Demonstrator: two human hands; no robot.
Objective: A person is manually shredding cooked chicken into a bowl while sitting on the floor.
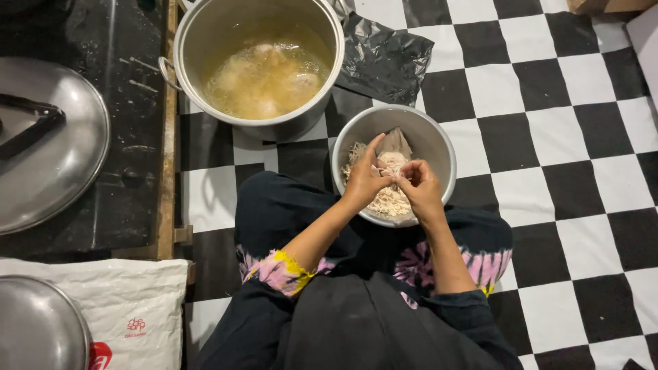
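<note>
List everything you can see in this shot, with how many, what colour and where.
metal bowl: one, silver, on the floor before the person's lap
shredded meat: one heap, pale, inside the bowl
large pot: one, silver, beyond the bowl, holding yellowish broth with pale pieces
black plastic bag: one, crumpled, right of the pot
round lid: one, silver with black handle, far left on a dark surface
second metal lid: one, silver, bottom left corner
white sack: one, white with red print, bottom left
checkered floor: black and white
left hand: over the bowl, pinching a piece of meat
right hand: over the bowl, pinching the same piece
</note>
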